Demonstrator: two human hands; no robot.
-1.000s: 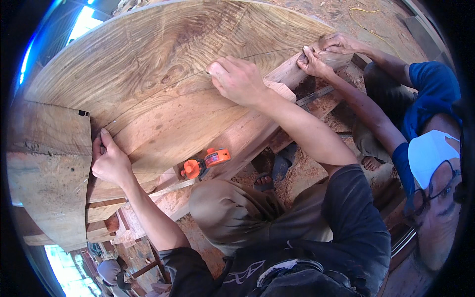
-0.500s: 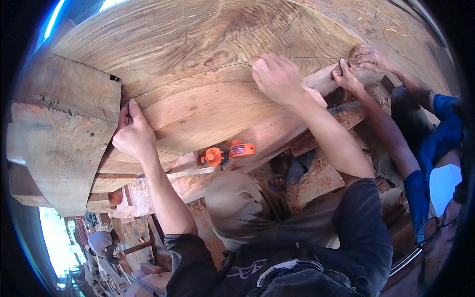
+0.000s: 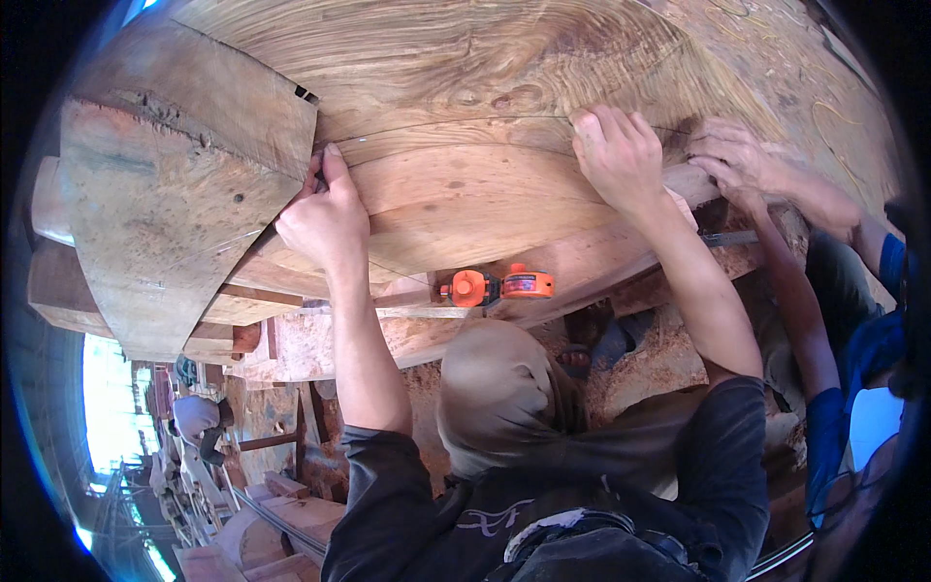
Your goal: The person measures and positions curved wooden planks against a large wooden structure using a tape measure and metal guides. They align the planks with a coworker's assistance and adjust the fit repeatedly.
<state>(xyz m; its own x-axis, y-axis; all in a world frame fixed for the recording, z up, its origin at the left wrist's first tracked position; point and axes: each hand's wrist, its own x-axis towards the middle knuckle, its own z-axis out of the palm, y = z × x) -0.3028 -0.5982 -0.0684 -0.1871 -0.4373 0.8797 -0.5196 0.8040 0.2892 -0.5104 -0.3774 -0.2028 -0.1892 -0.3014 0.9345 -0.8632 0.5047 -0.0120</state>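
Wooden slab: left hand clamped on its edge, right hand pressed flat (orange tool below).

Smooth matt wooden slab; glossy orange plastic tool.

Your left hand hides whatever its fingers pinch against the wooden slab. The co-worker's hands cover the slab's far end, and the picture's edge cuts off that person's body.
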